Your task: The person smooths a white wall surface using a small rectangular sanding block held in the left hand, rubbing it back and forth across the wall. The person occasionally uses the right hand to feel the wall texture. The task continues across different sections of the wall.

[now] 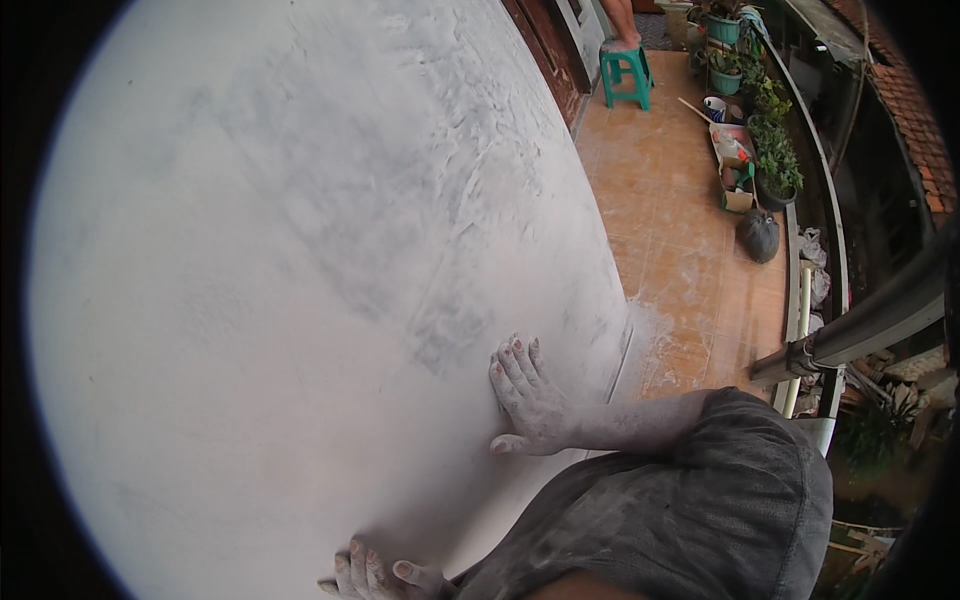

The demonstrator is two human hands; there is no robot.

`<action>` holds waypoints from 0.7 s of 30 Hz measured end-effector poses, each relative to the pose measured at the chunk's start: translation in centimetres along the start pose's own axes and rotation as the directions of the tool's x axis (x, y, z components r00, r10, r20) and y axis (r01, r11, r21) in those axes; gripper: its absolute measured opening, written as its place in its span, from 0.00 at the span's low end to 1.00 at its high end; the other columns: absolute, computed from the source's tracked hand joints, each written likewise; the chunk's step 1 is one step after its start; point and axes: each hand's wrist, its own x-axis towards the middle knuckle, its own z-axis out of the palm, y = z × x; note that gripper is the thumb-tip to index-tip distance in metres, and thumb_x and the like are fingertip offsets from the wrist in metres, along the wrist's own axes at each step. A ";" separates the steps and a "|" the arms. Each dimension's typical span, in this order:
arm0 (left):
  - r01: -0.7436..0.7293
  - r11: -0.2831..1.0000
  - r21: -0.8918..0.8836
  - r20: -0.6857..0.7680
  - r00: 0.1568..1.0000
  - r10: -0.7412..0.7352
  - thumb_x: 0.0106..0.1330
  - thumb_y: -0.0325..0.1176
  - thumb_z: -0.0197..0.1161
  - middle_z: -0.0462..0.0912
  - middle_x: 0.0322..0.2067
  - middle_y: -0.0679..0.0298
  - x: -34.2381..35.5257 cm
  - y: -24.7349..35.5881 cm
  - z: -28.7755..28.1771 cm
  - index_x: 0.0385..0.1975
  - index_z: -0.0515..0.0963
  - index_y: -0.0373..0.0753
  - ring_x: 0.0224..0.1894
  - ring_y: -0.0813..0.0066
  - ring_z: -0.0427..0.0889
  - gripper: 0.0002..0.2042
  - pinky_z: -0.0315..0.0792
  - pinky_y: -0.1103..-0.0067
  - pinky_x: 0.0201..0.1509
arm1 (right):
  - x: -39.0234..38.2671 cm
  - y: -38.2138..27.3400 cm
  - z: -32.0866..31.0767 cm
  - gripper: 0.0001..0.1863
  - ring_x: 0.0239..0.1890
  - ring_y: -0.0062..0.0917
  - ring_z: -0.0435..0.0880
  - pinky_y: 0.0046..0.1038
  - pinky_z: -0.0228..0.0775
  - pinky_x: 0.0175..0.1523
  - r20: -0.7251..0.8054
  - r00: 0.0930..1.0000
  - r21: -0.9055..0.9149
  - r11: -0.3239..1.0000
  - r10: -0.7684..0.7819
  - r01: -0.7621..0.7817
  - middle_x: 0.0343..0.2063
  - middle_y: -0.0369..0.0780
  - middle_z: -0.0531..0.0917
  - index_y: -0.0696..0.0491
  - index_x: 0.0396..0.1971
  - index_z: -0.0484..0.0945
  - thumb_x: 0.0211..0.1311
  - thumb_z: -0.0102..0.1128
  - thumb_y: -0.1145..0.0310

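Observation:
A broad white wall (pixel 250 300), powdery and patched with grey, fills the left and middle of the view. Against its surface lies my right hand (pixel 530 405), dusted white, fingers stretched up and thumb apart; no object shows in it. Down at the lower edge is my left hand (pixel 385 575), also dusty, close to the wall with fingers and thumb apart. Its palm and wrist are mostly cut off, and nothing held is visible. My right arm, in a dusty dark grey sleeve (pixel 680 500), comes in from the right.
Orange floor tiles (pixel 650 220) with white dust run beside the wall. Farther off, another person's feet (pixel 625 43) stand on a green stool (pixel 626 75). Potted plants (pixel 775 160), a dark bag (pixel 759 236) and a box (pixel 738 185) line the railing (pixel 835 220).

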 end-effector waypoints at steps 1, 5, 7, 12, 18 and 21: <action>0.004 1.000 -0.001 -0.005 1.000 -0.004 0.73 0.41 0.54 0.90 0.39 0.57 0.0 0.0 0.0 0.41 0.84 0.38 0.51 0.57 0.83 0.15 0.48 0.59 0.80 | 0.1 0.4 -0.1 0.57 0.78 0.65 0.29 0.74 0.21 0.71 0.053 0.996 -0.034 0.997 0.076 -0.075 0.76 0.64 0.36 0.64 0.77 0.32 0.71 0.37 0.29; 0.002 1.000 -0.026 -0.026 1.000 -0.003 0.72 0.41 0.54 0.90 0.39 0.57 -0.1 0.0 0.2 0.41 0.84 0.39 0.50 0.57 0.83 0.15 0.48 0.59 0.80 | 11.4 9.5 -5.8 0.55 0.80 0.54 0.28 0.63 0.23 0.77 -0.182 0.969 -0.169 0.965 0.170 -0.201 0.78 0.56 0.35 0.59 0.78 0.32 0.71 0.37 0.30; 0.008 1.000 -0.024 -0.053 0.999 -0.009 0.72 0.41 0.54 0.90 0.39 0.57 -0.2 -0.1 0.3 0.41 0.84 0.39 0.51 0.57 0.84 0.14 0.48 0.59 0.80 | 16.0 12.6 -7.8 0.54 0.81 0.52 0.29 0.60 0.22 0.78 -0.315 0.940 -0.079 0.984 0.130 -0.162 0.78 0.56 0.36 0.58 0.78 0.32 0.72 0.39 0.31; -0.011 0.999 -0.043 -0.065 0.998 0.008 0.72 0.40 0.54 0.90 0.39 0.57 -0.4 -0.3 0.6 0.40 0.85 0.39 0.51 0.57 0.84 0.14 0.49 0.59 0.79 | 5.0 4.7 -1.2 0.59 0.79 0.62 0.31 0.69 0.22 0.74 -0.123 0.986 -0.133 0.983 0.113 -0.129 0.76 0.63 0.41 0.70 0.75 0.36 0.70 0.40 0.29; 0.022 0.999 -0.033 -0.045 0.999 -0.024 0.72 0.40 0.55 0.90 0.39 0.57 -0.1 0.2 0.4 0.39 0.85 0.38 0.50 0.56 0.84 0.14 0.49 0.59 0.79 | 5.8 6.6 -3.0 0.58 0.79 0.61 0.31 0.67 0.22 0.75 -0.083 0.980 -0.104 0.977 0.179 -0.187 0.76 0.62 0.38 0.62 0.77 0.34 0.68 0.39 0.27; 0.039 0.999 -0.026 -0.029 0.999 -0.040 0.72 0.41 0.55 0.90 0.39 0.57 0.1 0.6 0.3 0.39 0.85 0.37 0.50 0.56 0.83 0.15 0.49 0.59 0.79 | 16.3 13.3 -8.4 0.55 0.81 0.51 0.30 0.58 0.24 0.79 -0.294 0.925 -0.081 0.958 0.242 -0.276 0.78 0.56 0.37 0.57 0.79 0.32 0.71 0.43 0.33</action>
